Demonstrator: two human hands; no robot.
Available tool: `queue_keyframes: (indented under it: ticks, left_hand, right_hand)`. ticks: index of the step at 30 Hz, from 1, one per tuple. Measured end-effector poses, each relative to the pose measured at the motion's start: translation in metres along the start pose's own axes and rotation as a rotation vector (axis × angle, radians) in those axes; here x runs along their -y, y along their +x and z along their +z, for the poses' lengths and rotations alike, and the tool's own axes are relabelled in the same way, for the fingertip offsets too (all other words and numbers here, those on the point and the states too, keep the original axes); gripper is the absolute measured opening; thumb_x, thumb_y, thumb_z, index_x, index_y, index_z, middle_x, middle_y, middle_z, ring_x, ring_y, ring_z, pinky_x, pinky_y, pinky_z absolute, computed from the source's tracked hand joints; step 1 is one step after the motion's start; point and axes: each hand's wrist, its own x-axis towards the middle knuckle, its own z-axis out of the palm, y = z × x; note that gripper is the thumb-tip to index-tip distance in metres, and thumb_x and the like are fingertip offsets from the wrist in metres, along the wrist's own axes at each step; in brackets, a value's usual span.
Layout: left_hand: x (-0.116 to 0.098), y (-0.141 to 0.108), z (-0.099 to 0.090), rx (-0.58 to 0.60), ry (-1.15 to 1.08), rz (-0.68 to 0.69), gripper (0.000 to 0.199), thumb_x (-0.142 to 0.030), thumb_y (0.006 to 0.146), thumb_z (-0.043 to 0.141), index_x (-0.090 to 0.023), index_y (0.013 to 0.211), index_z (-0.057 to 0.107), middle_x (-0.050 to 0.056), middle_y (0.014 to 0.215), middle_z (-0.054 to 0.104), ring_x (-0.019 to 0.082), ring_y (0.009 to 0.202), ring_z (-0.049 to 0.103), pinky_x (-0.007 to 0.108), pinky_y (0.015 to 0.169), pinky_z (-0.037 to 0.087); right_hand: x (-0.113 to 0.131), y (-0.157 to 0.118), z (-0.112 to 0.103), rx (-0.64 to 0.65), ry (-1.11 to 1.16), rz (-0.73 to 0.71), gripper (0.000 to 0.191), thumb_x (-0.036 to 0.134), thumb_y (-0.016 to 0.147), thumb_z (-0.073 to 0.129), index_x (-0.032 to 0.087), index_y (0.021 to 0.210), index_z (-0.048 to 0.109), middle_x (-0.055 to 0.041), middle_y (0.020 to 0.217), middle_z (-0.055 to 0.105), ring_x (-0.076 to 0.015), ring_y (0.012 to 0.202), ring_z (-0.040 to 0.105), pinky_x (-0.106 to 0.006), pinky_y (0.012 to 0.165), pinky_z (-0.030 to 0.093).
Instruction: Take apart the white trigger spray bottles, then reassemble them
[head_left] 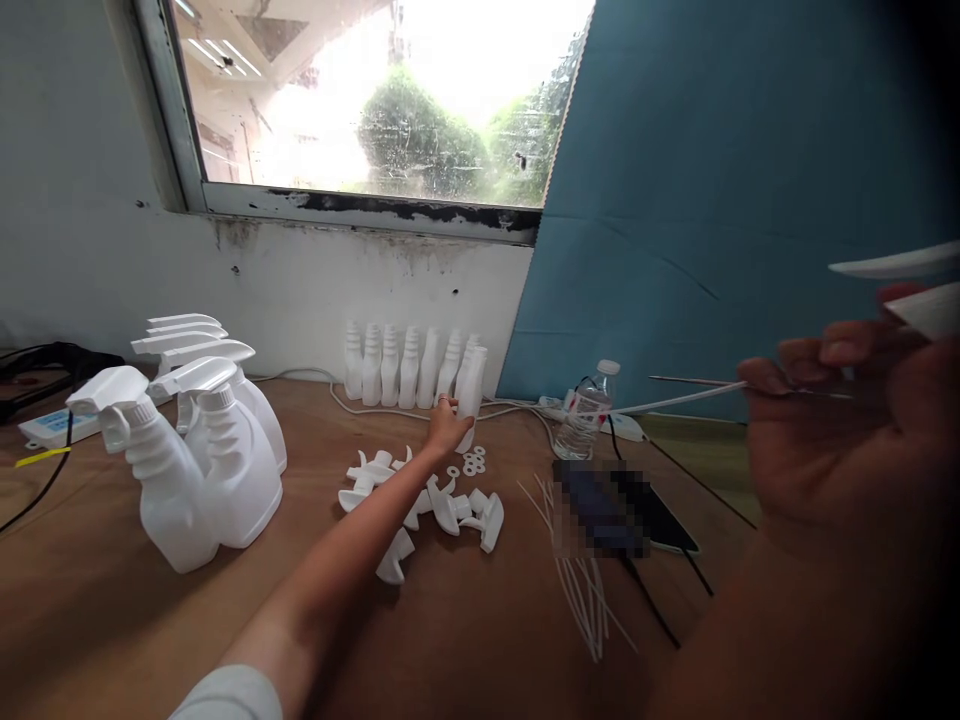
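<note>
My left hand (451, 428) reaches out over the table with its fingers closed round a white plastic bottle (471, 385), which tilts slightly at the right end of a row of similar bottles (409, 368). Close to the camera on the right, my raised right hand (840, 430) grips a white trigger sprayer (930, 310). A thin white dip tube (682, 400) runs leftward from that hand, with a slim dark rod (690, 380) beside it. Under my left forearm lie several loose white trigger sprayers (446, 505). Small white ring washers (474, 462) lie just below the held bottle.
Assembled white spray bottles (180, 480) stand at the left. At the right are a clear water bottle (581, 420), loose thin white tubes (589, 610) and a dark device (660, 510) with cables. White cords run along the wall under the window (390, 100).
</note>
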Motion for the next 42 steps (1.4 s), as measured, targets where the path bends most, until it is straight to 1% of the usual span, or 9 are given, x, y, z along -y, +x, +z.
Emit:
queue_keyframes:
  ticks: [3,10,15,19,23,29,34,39,42]
  left_hand:
    - [0.003,0.000,0.003,-0.010,0.032,-0.006,0.042,-0.009,0.063,0.071,-0.017,0.095,0.047,0.013,0.108,0.061,0.026,0.105,0.059,0.036,0.092,0.043]
    - [-0.019,-0.006,-0.011,-0.011,-0.062,0.001,0.043,-0.013,0.060,0.077,-0.015,0.092,0.048,0.013,0.107,0.060,0.025,0.103,0.059,0.037,0.090,0.046]
    - [-0.087,-0.043,-0.066,0.032,-0.272,0.147,0.028,-0.041,0.089,0.052,-0.017,0.104,0.048,0.011,0.120,0.057,0.017,0.102,0.063,0.027,0.082,0.053]
    - [-0.139,-0.079,-0.117,0.218,-0.494,0.397,0.039,-0.053,0.089,0.048,-0.021,0.110,0.054,0.008,0.124,0.057,0.019,0.106,0.061,0.029,0.080,0.056]
    - [-0.150,-0.090,-0.143,0.285,-0.266,0.387,0.045,-0.049,0.083,0.061,-0.022,0.118,0.058,0.007,0.103,0.065,0.016,0.088,0.064,0.025,0.071,0.055]
    - [-0.134,-0.075,-0.150,0.268,-0.120,0.278,0.045,-0.049,0.077,0.069,-0.018,0.109,0.064,0.001,0.074,0.061,0.010,0.062,0.056,0.022,0.057,0.046]
    - [-0.126,-0.068,-0.147,0.254,-0.090,0.279,0.041,-0.050,0.078,0.067,-0.019,0.105,0.066,-0.002,0.063,0.054,0.008,0.051,0.046,0.022,0.050,0.039]
    - [-0.126,-0.074,-0.133,0.037,0.052,0.427,0.031,-0.041,0.082,0.064,-0.021,0.106,0.066,0.001,0.072,0.061,0.012,0.063,0.056,0.023,0.056,0.043]
    - [-0.130,-0.081,-0.125,-0.110,0.107,0.524,0.026,-0.035,0.084,0.063,-0.021,0.106,0.066,0.003,0.079,0.066,0.014,0.069,0.059,0.025,0.062,0.046]
  right_hand:
    - [0.004,-0.008,0.013,0.111,0.201,0.042,0.025,0.036,0.062,0.081,0.019,0.058,0.063,0.0008,0.067,0.034,-0.0089,0.059,0.035,-0.031,0.055,0.028]
    - [0.000,-0.023,0.039,0.036,0.090,-0.061,0.024,0.039,0.070,0.074,0.018,0.065,0.065,0.0017,0.052,0.036,-0.0106,0.049,0.036,-0.030,0.049,0.025]
    - [-0.012,-0.044,0.060,0.201,0.004,-0.008,0.029,0.034,0.076,0.070,0.016,0.058,0.056,0.0064,0.047,0.026,-0.0055,0.040,0.023,-0.026,0.043,0.012]
    - [-0.020,-0.074,0.086,0.484,-0.122,0.143,0.035,0.048,0.083,0.062,0.017,0.067,0.060,0.0057,0.048,0.032,-0.0063,0.042,0.027,-0.024,0.043,0.017]
    - [-0.029,-0.098,0.108,0.719,-0.201,0.284,0.042,0.056,0.081,0.059,0.017,0.066,0.061,0.0050,0.049,0.034,-0.0068,0.045,0.030,-0.023,0.044,0.021]
    - [-0.042,-0.103,0.115,0.785,-0.182,0.510,0.052,0.060,0.072,0.066,0.017,0.050,0.045,0.0066,0.048,0.021,-0.0051,0.044,0.019,-0.023,0.042,0.013]
    - [-0.042,-0.101,0.112,0.769,-0.213,0.650,0.045,0.056,0.068,0.071,0.015,0.057,0.056,0.0080,0.050,0.018,-0.0048,0.045,0.014,-0.023,0.042,0.009]
    - [-0.042,-0.100,0.114,0.718,-0.291,0.660,0.040,0.053,0.070,0.068,0.014,0.066,0.061,0.0083,0.049,0.019,-0.0049,0.044,0.015,-0.023,0.042,0.011]
    - [-0.042,-0.100,0.119,0.661,-0.398,0.576,0.041,0.050,0.074,0.064,0.016,0.054,0.050,0.0080,0.047,0.019,-0.0050,0.043,0.017,-0.024,0.042,0.012]
